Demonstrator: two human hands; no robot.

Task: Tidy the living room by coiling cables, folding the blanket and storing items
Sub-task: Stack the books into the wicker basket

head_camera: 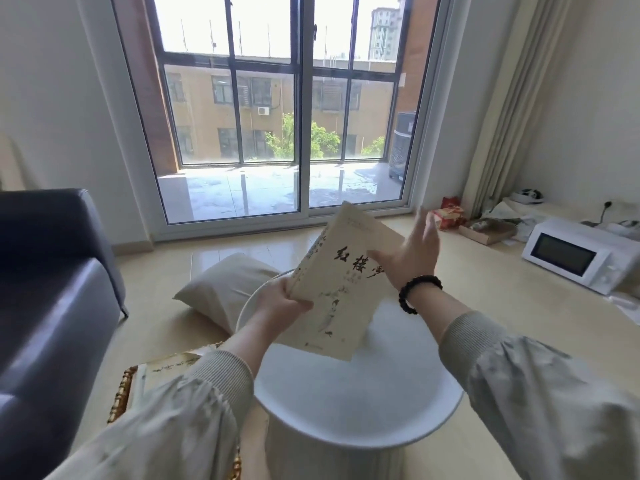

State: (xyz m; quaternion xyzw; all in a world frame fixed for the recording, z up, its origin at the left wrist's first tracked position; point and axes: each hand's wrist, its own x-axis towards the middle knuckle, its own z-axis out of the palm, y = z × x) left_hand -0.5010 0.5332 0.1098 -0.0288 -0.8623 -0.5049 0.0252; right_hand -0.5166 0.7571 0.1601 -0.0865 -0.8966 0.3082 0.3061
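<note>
1. A dark sofa [52,289] fills the left side, well apart from the hands; it is probably no hazard, though it narrows the way out on that side
2. A round white table [363,410] stands directly below the person; its top looks smooth, so a book set down at a slant could slide off
3. A pale pillow [221,289] lies on the floor just beyond the table, and a gilt frame [152,372] lies on the floor beside its near left edge; both could trip someone stepping away while watching their hands
4. A cream book [339,282] with black brush lettering is held tilted in the air above the far side of the table, between the two hands; it is gripped at one corner only, so its weight could twist it loose, and a fall would likely bend a corner or strike the table
5. The right hand [412,258], with a dark bead bracelet [419,292] at the wrist, has straight, spread fingers at the book's right edge and grips nothing; motion blur hides whether it touches the cover, and a hasty swipe might knock the book away
6. The left hand [280,303] curls round the book's lower left corner, thumb on the cover; this pinch is the book's only sure support
</note>
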